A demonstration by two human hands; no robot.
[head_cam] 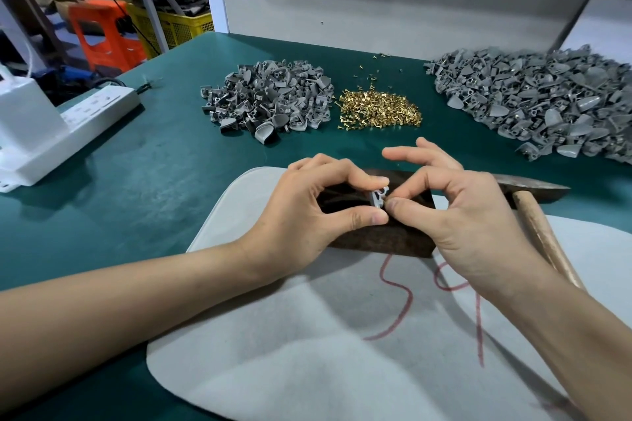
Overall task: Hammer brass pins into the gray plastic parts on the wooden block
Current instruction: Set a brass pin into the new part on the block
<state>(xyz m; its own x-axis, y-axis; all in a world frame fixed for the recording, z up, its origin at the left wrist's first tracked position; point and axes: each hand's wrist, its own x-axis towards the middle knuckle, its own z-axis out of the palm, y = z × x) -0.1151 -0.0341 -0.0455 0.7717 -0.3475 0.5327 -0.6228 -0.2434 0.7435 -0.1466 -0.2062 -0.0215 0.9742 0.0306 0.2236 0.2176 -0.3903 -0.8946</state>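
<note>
Your left hand (309, 212) and right hand (455, 215) both pinch the small gray plastic part (481, 197) on the dark wooden block (383, 239). The wooden-handled hammer (533, 219) lies at 3 o'clock. If the part tips, the pin may go in crooked.

Bare green surface (164, 188) lies open left of the dark wooden block (383, 236); a wooden-handled hammer (533, 215) crowds its right side.
</note>
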